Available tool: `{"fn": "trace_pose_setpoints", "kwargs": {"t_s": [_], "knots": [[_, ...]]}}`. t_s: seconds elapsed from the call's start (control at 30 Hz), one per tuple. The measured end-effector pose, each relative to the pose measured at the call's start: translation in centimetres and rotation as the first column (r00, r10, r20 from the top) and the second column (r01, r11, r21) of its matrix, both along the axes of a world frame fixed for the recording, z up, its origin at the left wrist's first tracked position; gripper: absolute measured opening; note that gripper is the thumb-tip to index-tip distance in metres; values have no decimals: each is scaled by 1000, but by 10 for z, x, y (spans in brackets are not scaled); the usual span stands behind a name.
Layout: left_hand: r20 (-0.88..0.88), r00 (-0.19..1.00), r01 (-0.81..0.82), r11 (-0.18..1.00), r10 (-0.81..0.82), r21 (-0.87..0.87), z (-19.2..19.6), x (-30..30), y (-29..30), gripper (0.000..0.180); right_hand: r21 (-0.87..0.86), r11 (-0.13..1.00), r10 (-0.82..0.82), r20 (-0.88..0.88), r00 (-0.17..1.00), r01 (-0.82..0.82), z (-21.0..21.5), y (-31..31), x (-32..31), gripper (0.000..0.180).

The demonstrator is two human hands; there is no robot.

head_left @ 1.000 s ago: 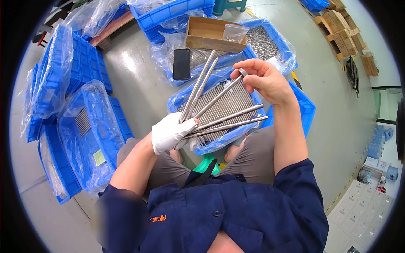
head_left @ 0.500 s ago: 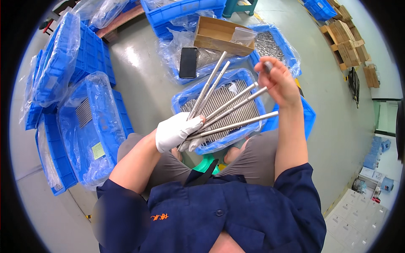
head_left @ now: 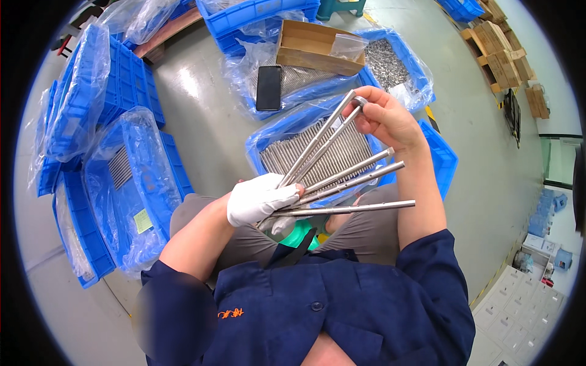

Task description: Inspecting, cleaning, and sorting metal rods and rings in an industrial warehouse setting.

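In a white glove, my left hand (head_left: pixel 262 200) grips several slim metal rods (head_left: pixel 342 181) that fan out to the right and away from me. My bare right hand (head_left: pixel 387 119) pinches a small dark metal piece (head_left: pixel 360 101) between thumb and fingertips. That piece is at the far tip of one of the rods; whether it sits on the rod or only touches it, I cannot tell. Below the fan stands a blue crate (head_left: pixel 255 141) lined with clear plastic, filled with rows of similar metal rods (head_left: pixel 287 152).
Past the crate, a black phone (head_left: pixel 268 88) and an open cardboard box (head_left: pixel 311 55) rest on another lined crate. A blue crate of small metal parts (head_left: pixel 387 64) stands at far right. Stacked blue crates (head_left: pixel 125 85) line the left, one holding a few rods (head_left: pixel 121 168).
My right hand has come down and left, bringing the small metal piece to a rod's tip. The fanned rods have turned clockwise, their far ends shifting right and toward me.
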State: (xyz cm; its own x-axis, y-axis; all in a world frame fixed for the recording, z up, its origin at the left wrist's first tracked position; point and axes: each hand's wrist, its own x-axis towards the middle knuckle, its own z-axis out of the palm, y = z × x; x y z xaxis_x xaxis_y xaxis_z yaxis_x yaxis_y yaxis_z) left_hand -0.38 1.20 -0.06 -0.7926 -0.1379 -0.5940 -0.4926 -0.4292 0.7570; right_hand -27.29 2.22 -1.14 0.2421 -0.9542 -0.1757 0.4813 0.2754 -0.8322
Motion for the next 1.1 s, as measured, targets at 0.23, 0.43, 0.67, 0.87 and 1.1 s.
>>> {"fn": "trace_pose_setpoints", "kwargs": {"t_s": [0.23,0.43,0.67,0.87,1.1], "knots": [[-7,999,51,998,-51,-31,-4,1,1,46,-37,999,-31,-125,992,26,15,7,-1,23],[-71,996,-60,998,61,19,-5,1,6,42,-76,995,-61,-33,998,58,7,4,8,22],[-56,998,-25,1000,24,-18,0,1,3,43,-103,994,25,20,999,-23,7,6,0,23],[-65,998,-3,985,-9,-170,4,2,2,47,-177,983,41,-18,999,-43,9,8,1,24],[-63,996,57,983,-69,-172,4,4,1,49,-142,986,100,83,992,-87,7,9,-1,26]]}}
